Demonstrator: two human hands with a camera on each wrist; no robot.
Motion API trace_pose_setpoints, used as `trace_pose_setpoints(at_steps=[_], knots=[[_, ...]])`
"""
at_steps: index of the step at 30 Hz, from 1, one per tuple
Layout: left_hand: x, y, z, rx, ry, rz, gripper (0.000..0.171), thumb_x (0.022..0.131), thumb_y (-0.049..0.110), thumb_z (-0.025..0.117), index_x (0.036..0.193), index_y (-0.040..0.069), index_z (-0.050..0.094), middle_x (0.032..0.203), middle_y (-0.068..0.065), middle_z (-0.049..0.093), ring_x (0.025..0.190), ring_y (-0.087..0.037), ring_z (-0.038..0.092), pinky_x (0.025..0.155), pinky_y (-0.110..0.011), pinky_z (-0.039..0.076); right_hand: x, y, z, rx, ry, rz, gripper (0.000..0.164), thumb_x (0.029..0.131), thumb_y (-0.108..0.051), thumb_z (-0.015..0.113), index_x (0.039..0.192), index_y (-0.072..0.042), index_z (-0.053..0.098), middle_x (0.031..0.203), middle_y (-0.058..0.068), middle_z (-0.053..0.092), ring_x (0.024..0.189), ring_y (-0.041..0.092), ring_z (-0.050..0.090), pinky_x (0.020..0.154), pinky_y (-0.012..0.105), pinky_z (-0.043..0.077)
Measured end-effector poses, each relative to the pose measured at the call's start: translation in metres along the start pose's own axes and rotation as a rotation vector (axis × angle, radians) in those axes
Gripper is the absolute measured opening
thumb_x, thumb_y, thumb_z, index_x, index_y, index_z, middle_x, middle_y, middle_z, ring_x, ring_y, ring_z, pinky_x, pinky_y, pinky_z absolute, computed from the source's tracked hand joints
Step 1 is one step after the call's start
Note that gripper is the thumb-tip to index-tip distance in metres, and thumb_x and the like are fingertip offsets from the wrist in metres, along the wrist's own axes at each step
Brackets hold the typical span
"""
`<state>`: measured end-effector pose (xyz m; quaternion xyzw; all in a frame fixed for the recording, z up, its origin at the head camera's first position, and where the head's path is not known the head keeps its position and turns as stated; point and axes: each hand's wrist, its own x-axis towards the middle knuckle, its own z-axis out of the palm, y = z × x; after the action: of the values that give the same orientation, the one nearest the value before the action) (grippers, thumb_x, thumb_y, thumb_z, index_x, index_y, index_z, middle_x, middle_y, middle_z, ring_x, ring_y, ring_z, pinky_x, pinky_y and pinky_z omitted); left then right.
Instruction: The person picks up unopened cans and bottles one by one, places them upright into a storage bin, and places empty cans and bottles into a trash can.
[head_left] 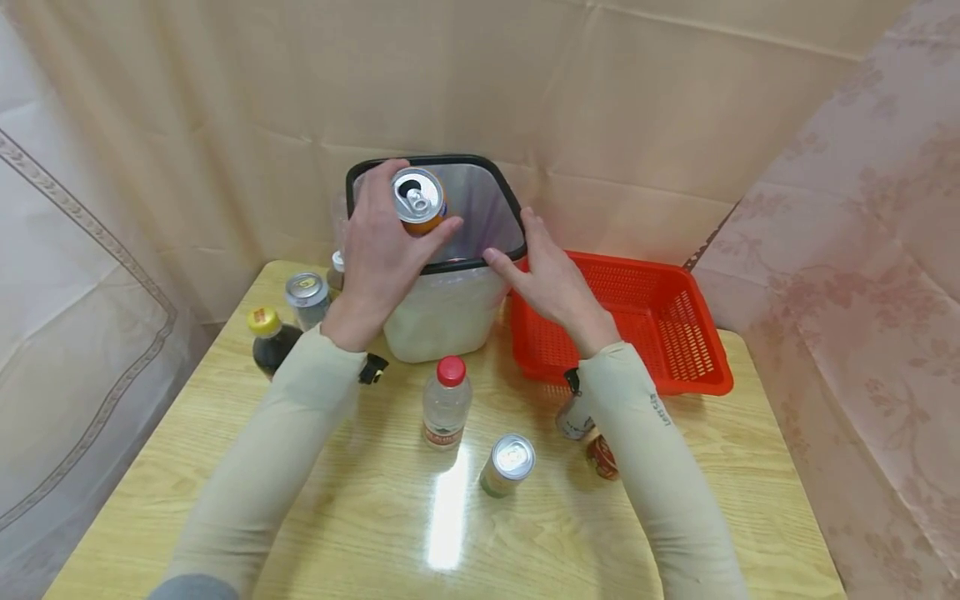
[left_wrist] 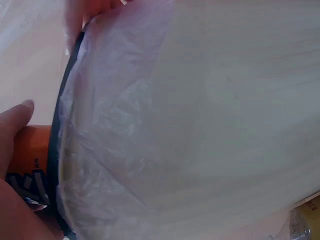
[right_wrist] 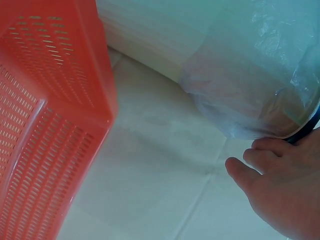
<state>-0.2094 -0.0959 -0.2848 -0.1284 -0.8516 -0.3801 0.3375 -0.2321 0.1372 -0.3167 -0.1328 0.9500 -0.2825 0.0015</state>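
Note:
My left hand (head_left: 380, 254) grips an orange drink can (head_left: 420, 218), its tab end up and its opening unsealed. The can is held over the mouth of a pale trash bin (head_left: 438, 321) with a black rim and a clear plastic liner. In the left wrist view the orange can (left_wrist: 31, 155) shows partly behind the rim. My right hand (head_left: 553, 279) holds the bin's right front corner, thumb at the rim and fingers along the outer side. The right wrist view has this hand (right_wrist: 285, 180) against the rim over the liner.
Right of the bin stands a red plastic basket (head_left: 622, 321). A red-capped clear bottle (head_left: 447, 408) and an upright can (head_left: 507, 467) stand in front. Two cans, one silver (head_left: 574, 418), one red (head_left: 602, 458), are by my right forearm. Left are a silver can (head_left: 307, 296) and yellow-capped dark bottle (head_left: 272, 340).

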Motion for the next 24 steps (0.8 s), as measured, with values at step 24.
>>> trace_pose_setpoints(at_steps=[24], knots=[[-0.025, -0.012, -0.004, -0.058, 0.136, 0.197, 0.058, 0.094, 0.031, 0.069, 0.137, -0.005, 0.057, 0.136, -0.02, 0.061, 0.128, -0.032, 0.056, 0.112, -0.043, 0.043, -0.001, 0.0, -0.003, -0.036, 0.028, 0.003, 0.103, 0.093, -0.079, 0.045, 0.168, -0.023, 0.004, 0.174, -0.001, 0.005, 0.16, 0.022, 0.005, 0.125, 0.054, 0.018]])
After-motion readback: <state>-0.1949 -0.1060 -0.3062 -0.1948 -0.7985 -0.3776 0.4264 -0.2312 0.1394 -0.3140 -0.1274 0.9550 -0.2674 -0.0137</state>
